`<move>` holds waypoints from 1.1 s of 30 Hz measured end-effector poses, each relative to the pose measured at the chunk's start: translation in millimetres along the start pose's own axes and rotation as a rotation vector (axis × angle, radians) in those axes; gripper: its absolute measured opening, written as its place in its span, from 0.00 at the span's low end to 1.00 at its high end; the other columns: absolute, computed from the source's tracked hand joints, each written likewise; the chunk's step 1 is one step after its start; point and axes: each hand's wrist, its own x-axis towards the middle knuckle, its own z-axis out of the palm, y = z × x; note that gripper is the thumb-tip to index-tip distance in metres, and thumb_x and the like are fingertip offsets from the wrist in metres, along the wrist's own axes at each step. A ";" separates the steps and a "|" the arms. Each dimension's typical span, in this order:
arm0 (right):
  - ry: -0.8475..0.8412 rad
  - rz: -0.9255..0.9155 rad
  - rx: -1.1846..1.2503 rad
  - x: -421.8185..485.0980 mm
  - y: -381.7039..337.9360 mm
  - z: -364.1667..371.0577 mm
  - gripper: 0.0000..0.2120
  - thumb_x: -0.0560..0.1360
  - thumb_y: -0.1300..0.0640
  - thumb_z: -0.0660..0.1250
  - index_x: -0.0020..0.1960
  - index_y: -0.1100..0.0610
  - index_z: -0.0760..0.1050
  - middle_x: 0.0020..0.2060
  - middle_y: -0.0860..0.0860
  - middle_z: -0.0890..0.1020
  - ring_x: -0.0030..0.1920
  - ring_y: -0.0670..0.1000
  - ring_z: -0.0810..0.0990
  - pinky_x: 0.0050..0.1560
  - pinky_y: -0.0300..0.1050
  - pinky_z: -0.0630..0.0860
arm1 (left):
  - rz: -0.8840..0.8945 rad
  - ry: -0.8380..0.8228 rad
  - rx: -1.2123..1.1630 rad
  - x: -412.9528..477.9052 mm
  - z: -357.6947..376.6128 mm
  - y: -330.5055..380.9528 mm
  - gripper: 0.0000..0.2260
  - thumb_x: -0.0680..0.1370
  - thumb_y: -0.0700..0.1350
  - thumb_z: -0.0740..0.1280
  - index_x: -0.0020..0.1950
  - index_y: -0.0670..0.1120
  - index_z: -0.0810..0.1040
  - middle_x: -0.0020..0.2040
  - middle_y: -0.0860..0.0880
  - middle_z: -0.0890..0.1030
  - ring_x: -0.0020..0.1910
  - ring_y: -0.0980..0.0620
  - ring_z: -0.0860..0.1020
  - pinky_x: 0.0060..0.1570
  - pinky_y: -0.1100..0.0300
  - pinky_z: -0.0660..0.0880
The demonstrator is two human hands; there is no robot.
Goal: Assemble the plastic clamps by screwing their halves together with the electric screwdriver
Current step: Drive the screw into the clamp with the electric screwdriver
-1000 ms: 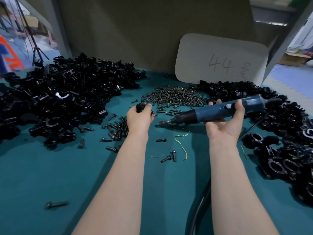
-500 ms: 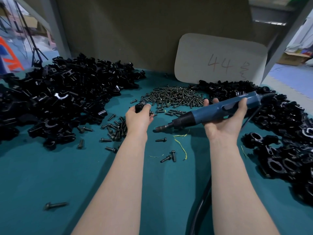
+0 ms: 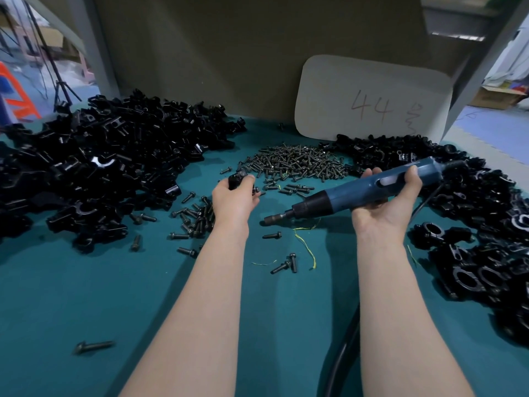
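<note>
While the left hand (image 3: 234, 197) grips a black clamp (image 3: 237, 179), fingers curled round it, over the green bench (image 3: 86, 296), the right hand (image 3: 383, 204) is wrapped round the blue electric screwdriver (image 3: 360, 189). Tool is tilted, bit end lower, pointing left toward the clamp but apart from it. Screw pile (image 3: 294, 164) lies beyond both hands. Loose clamp halves (image 3: 100, 167) are heaped at left, further clamps (image 3: 486, 239) at right. Card (image 3: 372, 98) marked 44 leans at rear.

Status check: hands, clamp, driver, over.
Left hand grips clamp piece. Right hand holds electric screwdriver, bit short of clamp. Nothing between them.
</note>
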 end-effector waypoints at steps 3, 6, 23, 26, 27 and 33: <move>-0.003 0.005 0.000 -0.5 -0.6 -0.4 0.15 0.74 0.47 0.69 0.54 0.57 0.75 0.41 0.53 0.80 0.43 0.51 0.82 0.50 0.45 0.80 | 0.004 0.003 -0.002 0.3 -0.1 -0.5 0.07 0.79 0.41 0.66 0.56 0.42 0.74 0.48 0.44 0.78 0.40 0.51 0.79 0.42 0.64 0.80; -0.014 -0.007 -0.021 -0.1 0.3 -1.4 0.22 0.74 0.48 0.69 0.63 0.57 0.72 0.44 0.53 0.80 0.44 0.52 0.82 0.53 0.47 0.79 | 0.018 0.001 -0.007 0.1 0.3 -1.1 0.08 0.79 0.41 0.67 0.57 0.41 0.74 0.47 0.45 0.78 0.42 0.50 0.79 0.41 0.66 0.80; 0.093 0.056 -0.180 0.2 11.9 4.3 0.18 0.75 0.52 0.71 0.59 0.56 0.69 0.53 0.54 0.76 0.48 0.54 0.81 0.47 0.48 0.79 | 0.261 0.164 0.415 -2.9 -3.0 -2.5 0.04 0.79 0.47 0.66 0.48 0.48 0.73 0.40 0.51 0.78 0.37 0.51 0.77 0.31 0.60 0.70; 0.117 -0.013 0.007 -1.5 3.5 2.0 0.10 0.74 0.54 0.71 0.50 0.55 0.72 0.47 0.53 0.78 0.42 0.51 0.81 0.49 0.45 0.80 | 0.322 0.191 0.587 -3.5 -3.2 -4.0 0.06 0.79 0.48 0.66 0.49 0.46 0.74 0.38 0.52 0.76 0.32 0.54 0.73 0.27 0.61 0.64; 0.120 -0.022 0.072 -2.1 0.8 2.6 0.10 0.74 0.53 0.71 0.49 0.55 0.72 0.45 0.52 0.78 0.40 0.51 0.81 0.47 0.45 0.80 | 0.342 0.188 0.642 -4.6 -2.3 -4.6 0.07 0.79 0.49 0.66 0.49 0.46 0.75 0.38 0.51 0.76 0.32 0.53 0.73 0.28 0.61 0.65; 0.092 -0.022 0.117 -7.3 8.6 4.5 0.15 0.75 0.50 0.70 0.56 0.55 0.72 0.47 0.52 0.78 0.42 0.51 0.81 0.48 0.45 0.80 | 0.454 0.139 0.917 -12.2 4.8 -8.8 0.09 0.78 0.50 0.66 0.50 0.45 0.75 0.40 0.48 0.78 0.36 0.47 0.76 0.35 0.58 0.69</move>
